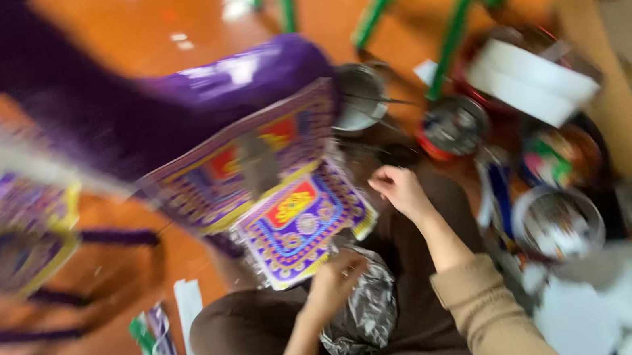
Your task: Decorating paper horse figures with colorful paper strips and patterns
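The frame is motion-blurred; fine detail is limited. Nearest the camera, the left hand (335, 278) rests with fingers curled on a crumpled silver foil bundle (366, 309) lying in the lap; whether it grips or merely presses cannot be told. Just beyond and above this hand, touching or nearly so, lies a purple-and-yellow decorated paper panel (297, 221), its long axis running diagonally from lower left to upper right. The right hand (399, 191) is just beside the panel's right edge, fingers loosely bent, holding nothing visible. Farther out, round tins (452, 127) and green frame legs (458, 20) stand on the orange floor (149, 20).
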